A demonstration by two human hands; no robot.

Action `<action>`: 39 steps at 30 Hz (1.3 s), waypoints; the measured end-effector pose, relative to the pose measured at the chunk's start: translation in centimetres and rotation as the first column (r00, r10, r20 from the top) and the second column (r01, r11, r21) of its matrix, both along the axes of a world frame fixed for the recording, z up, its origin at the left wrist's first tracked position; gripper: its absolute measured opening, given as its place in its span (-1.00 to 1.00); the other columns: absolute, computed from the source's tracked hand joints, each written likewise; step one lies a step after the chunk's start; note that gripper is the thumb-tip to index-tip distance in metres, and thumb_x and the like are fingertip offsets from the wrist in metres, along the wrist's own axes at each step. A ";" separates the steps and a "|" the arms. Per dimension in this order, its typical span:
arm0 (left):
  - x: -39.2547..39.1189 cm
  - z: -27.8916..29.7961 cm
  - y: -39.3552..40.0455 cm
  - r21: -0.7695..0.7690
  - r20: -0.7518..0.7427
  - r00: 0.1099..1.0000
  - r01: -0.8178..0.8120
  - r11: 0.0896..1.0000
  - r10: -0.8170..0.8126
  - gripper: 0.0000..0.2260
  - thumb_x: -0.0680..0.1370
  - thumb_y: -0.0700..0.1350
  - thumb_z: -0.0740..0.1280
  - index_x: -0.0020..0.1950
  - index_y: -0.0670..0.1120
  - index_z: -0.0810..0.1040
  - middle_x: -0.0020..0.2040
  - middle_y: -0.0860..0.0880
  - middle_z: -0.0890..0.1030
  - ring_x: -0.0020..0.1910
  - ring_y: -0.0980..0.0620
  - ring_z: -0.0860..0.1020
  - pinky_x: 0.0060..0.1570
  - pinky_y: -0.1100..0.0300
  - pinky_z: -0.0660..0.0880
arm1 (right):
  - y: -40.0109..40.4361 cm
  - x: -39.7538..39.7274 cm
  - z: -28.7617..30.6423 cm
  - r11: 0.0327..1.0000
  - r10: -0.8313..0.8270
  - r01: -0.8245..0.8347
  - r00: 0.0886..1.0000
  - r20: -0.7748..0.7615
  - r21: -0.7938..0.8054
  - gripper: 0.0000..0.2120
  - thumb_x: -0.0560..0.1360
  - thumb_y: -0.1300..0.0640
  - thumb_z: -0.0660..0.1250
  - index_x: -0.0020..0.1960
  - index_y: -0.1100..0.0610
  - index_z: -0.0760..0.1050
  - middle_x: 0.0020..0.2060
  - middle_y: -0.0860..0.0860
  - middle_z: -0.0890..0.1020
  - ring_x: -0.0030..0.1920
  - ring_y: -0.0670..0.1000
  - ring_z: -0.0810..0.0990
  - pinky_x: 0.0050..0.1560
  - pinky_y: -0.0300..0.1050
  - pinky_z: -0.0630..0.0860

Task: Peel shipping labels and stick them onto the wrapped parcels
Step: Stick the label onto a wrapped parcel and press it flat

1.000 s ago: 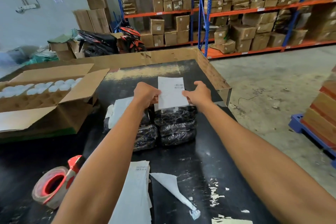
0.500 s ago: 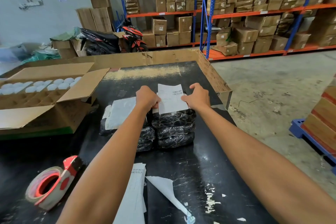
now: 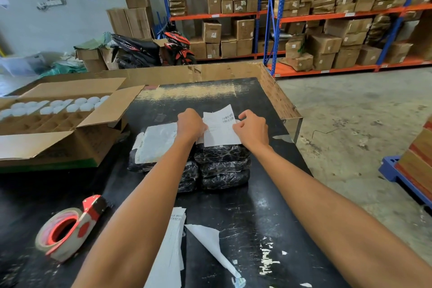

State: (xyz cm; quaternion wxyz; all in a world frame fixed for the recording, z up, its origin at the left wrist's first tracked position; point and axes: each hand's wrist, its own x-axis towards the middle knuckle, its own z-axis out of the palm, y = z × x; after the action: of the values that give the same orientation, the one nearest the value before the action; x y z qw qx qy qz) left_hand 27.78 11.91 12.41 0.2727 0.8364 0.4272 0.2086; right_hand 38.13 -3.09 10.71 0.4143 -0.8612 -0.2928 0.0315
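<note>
A white shipping label (image 3: 219,130) with a barcode is held over the right stack of black wrapped parcels (image 3: 223,166). My left hand (image 3: 190,124) pinches the label's left edge and my right hand (image 3: 252,127) pinches its right edge. The label's lower edge meets the top parcel of that stack. To the left sits another stack of black parcels (image 3: 145,161), whose top one carries a white label (image 3: 159,141). A pile of label sheets (image 3: 171,248) lies on the near table, partly under my left forearm, beside a peeled backing paper (image 3: 210,245).
A red tape dispenser (image 3: 70,229) lies at the near left of the black table (image 3: 257,217). An open cardboard box (image 3: 58,121) with white round lids stands at the left. A cardboard wall (image 3: 275,93) rims the table's far and right sides. Shelves of boxes stand behind.
Both hands have lowered the label toward the top parcel of the right stack. Its top edge now tilts away, showing the barcode.
</note>
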 end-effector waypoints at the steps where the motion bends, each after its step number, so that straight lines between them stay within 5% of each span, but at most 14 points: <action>1: 0.1 -0.1 0.0 0.010 -0.006 1.000 -0.003 1.000 0.003 -0.81 0.37 -0.37 0.37 -0.36 -0.14 0.47 -0.41 -0.14 0.46 -0.39 -0.01 0.39 -0.36 0.12 0.41 | 0.0 -0.1 -0.2 1.000 0.005 -0.005 1.000 0.019 0.004 -0.70 0.56 0.17 0.33 0.29 0.13 0.51 0.05 0.10 0.68 0.03 0.13 0.64 -0.13 -0.11 0.46; 8: 0.3 0.1 -0.6 0.081 -0.054 0.998 -0.013 0.997 0.017 -0.75 0.41 -0.42 0.31 -0.35 -0.14 0.35 -0.41 -0.10 0.37 -0.43 -0.04 0.28 -0.47 0.15 0.29 | -0.2 0.4 -0.7 0.999 0.048 -0.048 0.999 0.012 0.006 -0.60 0.56 0.07 0.42 0.35 0.07 0.40 0.32 0.07 0.35 0.04 0.06 0.47 0.01 -0.11 0.36; 11: -0.1 0.8 -1.6 0.098 -0.130 0.991 0.007 0.995 0.006 -0.69 0.48 -0.42 0.27 -0.36 -0.15 0.27 -0.14 -0.21 0.42 -0.36 -0.09 0.30 -0.38 0.10 0.27 | -0.4 0.9 -0.7 0.996 0.092 -0.092 0.996 0.016 -0.014 -0.64 0.58 0.06 0.39 0.35 0.03 0.43 0.30 0.06 0.37 0.04 0.03 0.47 -0.01 -0.13 0.35; 14: -0.4 1.1 -1.8 0.098 -0.211 0.977 0.018 0.995 0.003 -0.95 0.55 -0.35 0.27 -0.09 -0.25 0.44 0.33 -0.33 0.33 -0.26 -0.15 0.42 -0.15 0.03 0.37 | -0.2 1.5 -0.8 0.984 0.174 -0.173 0.984 0.024 -0.039 -0.74 0.61 0.10 0.31 0.29 -0.04 0.52 0.33 0.04 0.40 0.17 0.07 0.50 0.03 -0.11 0.35; 17: 0.3 0.1 -0.8 0.171 -0.216 0.968 0.164 0.972 -0.126 -0.62 0.56 -0.33 0.23 0.39 -0.21 0.43 0.43 -0.29 0.28 0.17 -0.33 0.50 0.11 -0.10 0.47 | 0.5 2.4 -1.0 0.958 0.276 -0.277 0.961 -0.024 -0.079 -0.71 0.64 0.13 0.20 0.23 -0.10 0.60 0.42 0.00 0.41 0.41 0.05 0.40 0.28 -0.01 0.38; 20: 1.2 -1.0 -0.8 0.193 -0.254 0.915 0.366 0.910 -0.314 -0.57 0.67 -0.14 0.19 0.56 -0.09 0.33 0.55 -0.20 0.27 0.50 -0.24 0.30 0.45 -0.15 0.28 | 1.6 3.4 -1.0 0.933 0.317 -0.324 0.946 -0.067 -0.157 -0.67 0.66 0.04 0.11 0.29 -0.14 0.57 0.48 0.00 0.42 0.53 0.02 0.29 0.46 0.08 0.31; 23: 2.1 -2.1 -0.1 0.121 -0.388 0.861 0.401 0.908 -0.329 -0.53 0.72 0.03 0.02 0.56 -0.18 0.28 0.56 -0.20 0.28 0.56 -0.23 0.17 0.50 -0.25 0.14 | 2.4 4.0 -0.6 0.916 0.322 -0.340 0.940 -0.114 -0.212 -0.60 0.69 0.02 0.04 0.45 -0.07 0.46 0.49 0.01 0.44 0.52 0.07 0.33 0.47 0.10 0.32; 27: 2.6 -2.8 0.9 0.068 -0.377 0.886 0.317 0.946 -0.270 -0.53 0.72 0.02 -0.01 0.40 -0.31 0.36 0.46 -0.28 0.35 0.52 -0.26 0.19 0.47 -0.25 0.15 | 2.1 4.0 -0.1 0.896 0.277 -0.340 0.931 -0.239 -0.286 -0.50 0.70 -0.08 -0.03 0.63 -0.11 0.12 0.60 0.05 0.26 0.54 0.18 0.27 0.40 0.10 0.30; 33: 2.5 -2.6 -0.7 -0.034 -0.396 0.881 0.269 0.963 -0.260 -0.37 0.72 0.11 -0.06 0.63 -0.29 -0.12 0.64 -0.22 -0.18 0.62 -0.25 -0.21 0.58 -0.14 -0.13 | 1.6 2.6 -0.1 0.879 0.239 -0.347 0.914 -0.328 -0.327 -0.25 0.67 -0.25 -0.02 0.66 0.11 -0.23 0.60 0.19 0.20 0.52 0.23 0.31 0.38 0.06 0.32; 36: 2.1 -3.3 -1.0 -0.032 -0.359 0.897 0.263 0.964 -0.256 -0.34 0.72 0.13 -0.06 0.62 -0.30 -0.17 0.63 -0.24 -0.22 0.61 -0.21 -0.25 0.58 -0.11 -0.17 | 0.7 1.8 -0.9 0.900 0.213 -0.315 0.921 -0.325 -0.303 -0.23 0.67 -0.27 -0.03 0.66 0.16 -0.20 0.59 0.23 0.22 0.51 0.25 0.33 0.37 0.06 0.34; 39: 1.8 -3.6 -1.1 -0.057 -0.333 0.912 0.236 0.970 -0.241 -0.34 0.72 0.13 -0.07 0.62 -0.30 -0.18 0.63 -0.25 -0.24 0.61 -0.21 -0.26 0.59 -0.08 -0.20 | 0.2 1.9 -1.4 0.919 0.184 -0.284 0.922 -0.342 -0.273 -0.24 0.65 -0.29 -0.02 0.63 0.23 0.04 0.53 0.24 0.33 0.45 0.25 0.40 0.29 0.08 0.38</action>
State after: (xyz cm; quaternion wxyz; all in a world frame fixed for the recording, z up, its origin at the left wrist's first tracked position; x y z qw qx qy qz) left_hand 29.63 10.83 8.78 0.2255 0.9034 0.3639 0.0242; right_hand 40.03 -2.88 9.34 0.3044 -0.8589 -0.3174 0.2624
